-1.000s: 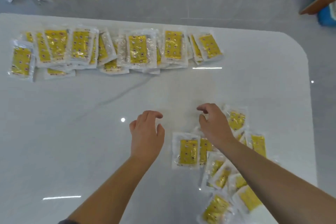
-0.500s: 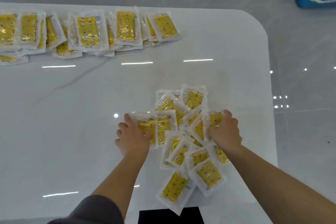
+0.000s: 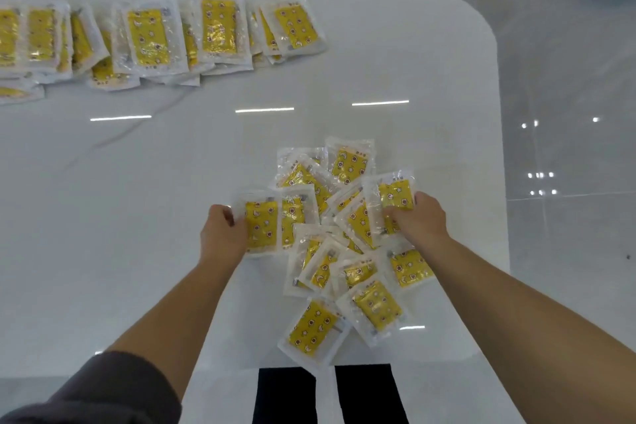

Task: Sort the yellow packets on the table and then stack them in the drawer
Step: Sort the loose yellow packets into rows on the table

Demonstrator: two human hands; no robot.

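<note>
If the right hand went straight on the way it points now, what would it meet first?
Probably the far packet of the loose pile; the right hand, with its held packet, points away and leftward.

Bare table [image 3: 165,189] lies open left of and beyond the left hand [image 3: 223,234]. Between it and the right hand [image 3: 421,222], a loose packet heap [image 3: 330,262] blocks the way. A packet row [image 3: 151,34] lies far ahead.

Two bare forearms reach from 6 o'clock toward 12; the left hand [image 3: 223,234] grips the left packet [image 3: 262,227], the right hand [image 3: 421,220], at its 3 o'clock, the right packet [image 3: 395,194].
</note>
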